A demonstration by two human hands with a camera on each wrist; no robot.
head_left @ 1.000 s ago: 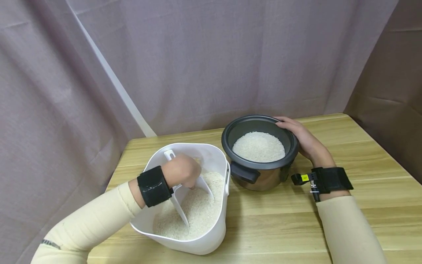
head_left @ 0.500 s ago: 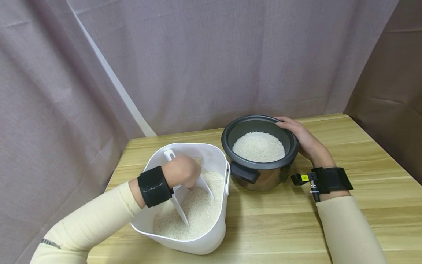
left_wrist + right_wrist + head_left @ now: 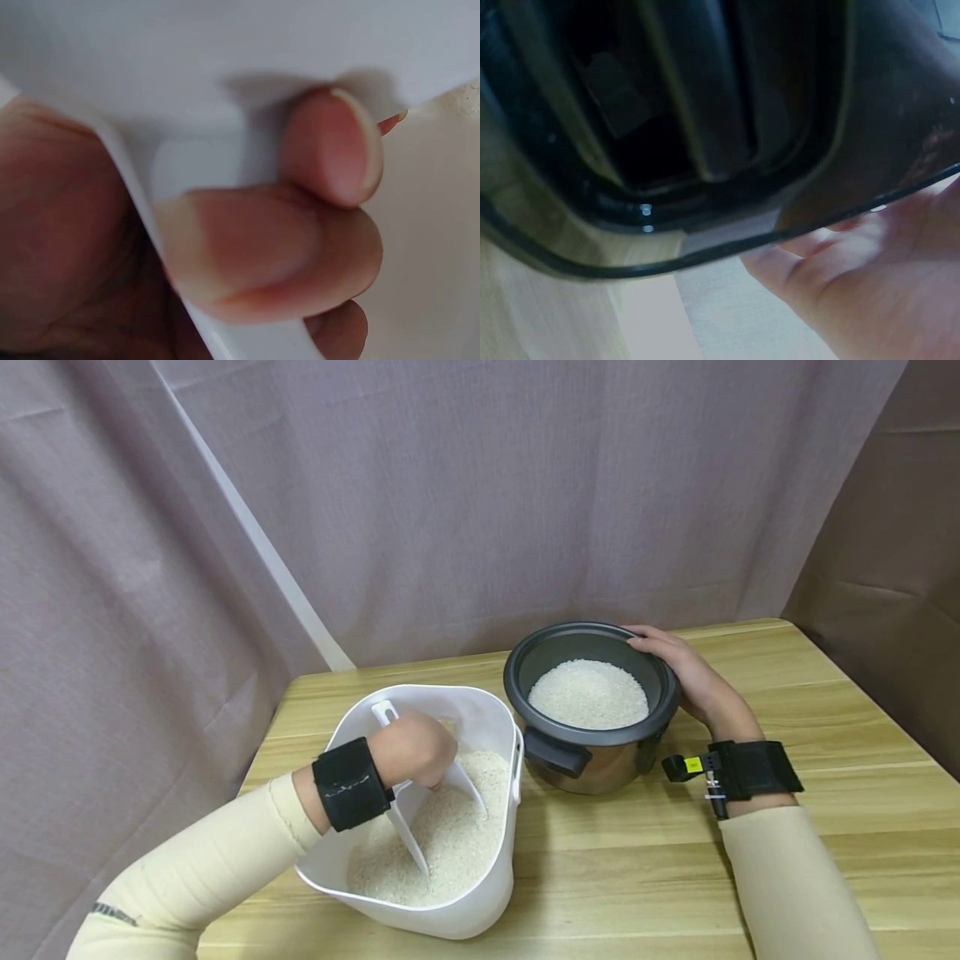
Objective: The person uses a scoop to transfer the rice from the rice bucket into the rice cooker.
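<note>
curtain cloth point(image 3: 450, 502) hangs behind everything, with a white pole point(image 3: 255, 539) slanting down its left part to the far edge of the table point(image 3: 825, 760). left hand point(image 3: 414, 747) reaches down into the white tub point(image 3: 480, 902), which stands on the near left of the table and holds a bed of rice point(image 3: 450, 843). its fingers are curled round the handle of a white scoop point(image 3: 438, 814), whose mouth is dug into the rice and points toward the near side; the handle end sticks up on the far side of the knuckles. in the left wrist view the thumb point(image 3: 255, 255) and a fingertip press on the scoop point(image 3: 180, 165) handle from either side. a black strap point(image 3: 351, 783) wraps that wrist over a cream sleeve point(image 3: 187, 877). just right of the tub, close but not clearly touching, stands the dark cooker pot point(image 3: 588, 760), its own rice point(image 3: 588, 695) lying in a flat heap inside. right hand point(image 3: 678, 672) lies against the pot's far right rim, fingers loosely bent along the edge; whether they truly grip it i cannot tell. the right wrist view shows the pot point(image 3: 705, 127) rim close up, blurred, with the hand point(image 3: 877, 292) beneath it.
</note>
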